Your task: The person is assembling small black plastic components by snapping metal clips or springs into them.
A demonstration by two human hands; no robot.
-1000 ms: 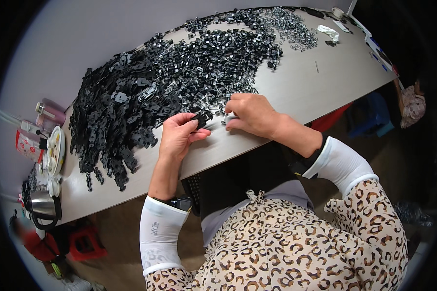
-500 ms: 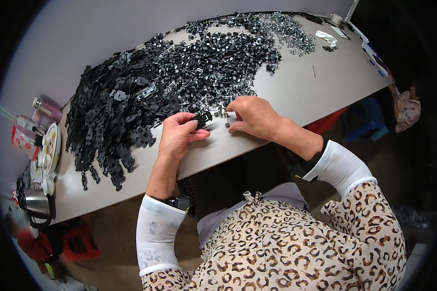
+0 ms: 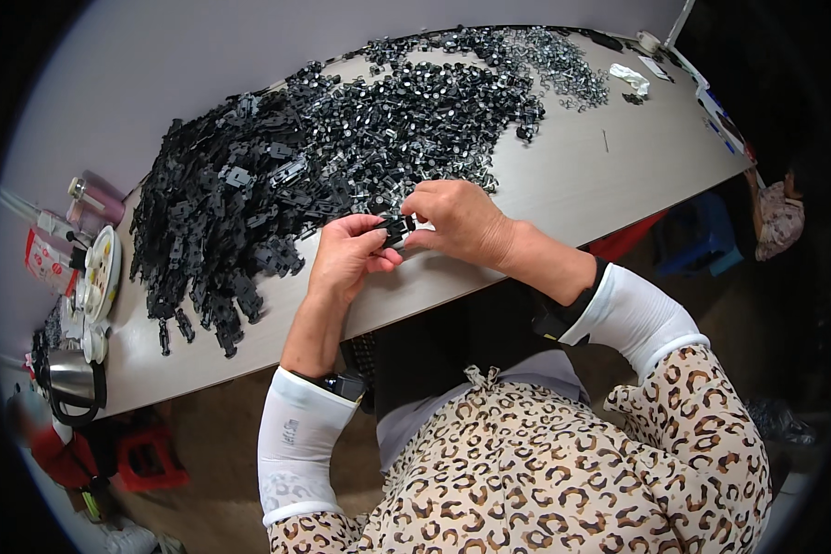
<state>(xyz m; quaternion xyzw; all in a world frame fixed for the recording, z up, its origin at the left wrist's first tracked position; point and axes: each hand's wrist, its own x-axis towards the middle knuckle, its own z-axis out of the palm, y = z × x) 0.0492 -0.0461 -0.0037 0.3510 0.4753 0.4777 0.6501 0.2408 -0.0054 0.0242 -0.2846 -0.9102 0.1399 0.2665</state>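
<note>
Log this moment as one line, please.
left hand: holds small black part | right hand: pinches same part | place: above table front edge | nearby: pile of black parts

1. The light is bright, even and soft over the pale table (image 3: 563, 175); shadows are weak there.
2. Beyond the grip, the heap of black parts (image 3: 277, 185) catches small glints on metal bits.
3. Below the grip, under the table edge, the space falls into deep shade.
4. Fisheye bending curves the table edge, and a black ring closes the frame's corners.
5. The hands at the grip look sharp; the far left rim is smeared.
</note>
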